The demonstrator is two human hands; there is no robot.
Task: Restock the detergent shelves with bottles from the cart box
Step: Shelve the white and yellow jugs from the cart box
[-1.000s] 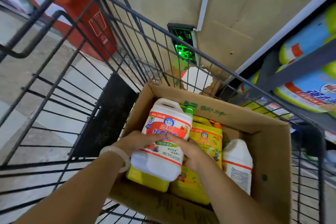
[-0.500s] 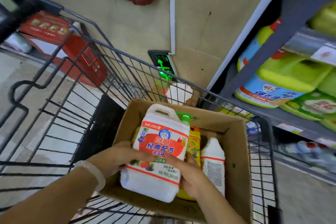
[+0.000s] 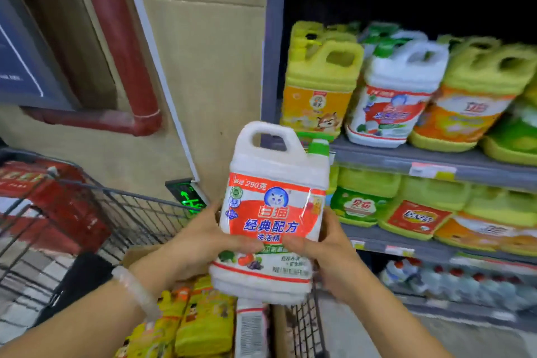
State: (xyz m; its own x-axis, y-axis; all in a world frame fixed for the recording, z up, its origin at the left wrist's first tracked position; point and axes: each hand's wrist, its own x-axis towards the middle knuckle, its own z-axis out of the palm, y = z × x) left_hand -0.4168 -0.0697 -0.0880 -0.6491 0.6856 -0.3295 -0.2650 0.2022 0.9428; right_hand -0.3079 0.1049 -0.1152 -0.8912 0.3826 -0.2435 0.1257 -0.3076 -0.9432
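Note:
A white detergent jug (image 3: 276, 183) with a red label and a green cap is held upright in front of me, above the cart. My left hand (image 3: 203, 238) grips its left side and my right hand (image 3: 328, 253) grips its right side, thumbs across the label. Below it the cardboard box (image 3: 136, 254) in the wire cart (image 3: 139, 212) holds yellow bottles (image 3: 203, 320) and another white bottle (image 3: 250, 325). The shelf (image 3: 436, 163) to the right carries a matching white jug (image 3: 398, 96) between yellow jugs (image 3: 319, 78).
A lower shelf (image 3: 377, 240) is packed with green and yellow jugs, and water bottles (image 3: 453, 279) stand near the floor. A beige wall with a red pipe (image 3: 116, 46) and a green exit sign (image 3: 186, 195) rises behind the cart. Red boxes (image 3: 43, 197) sit at the left.
Both hands have lifted the white jug up out of the box to chest height. My view has swung up and right, bringing the shelves into sight.

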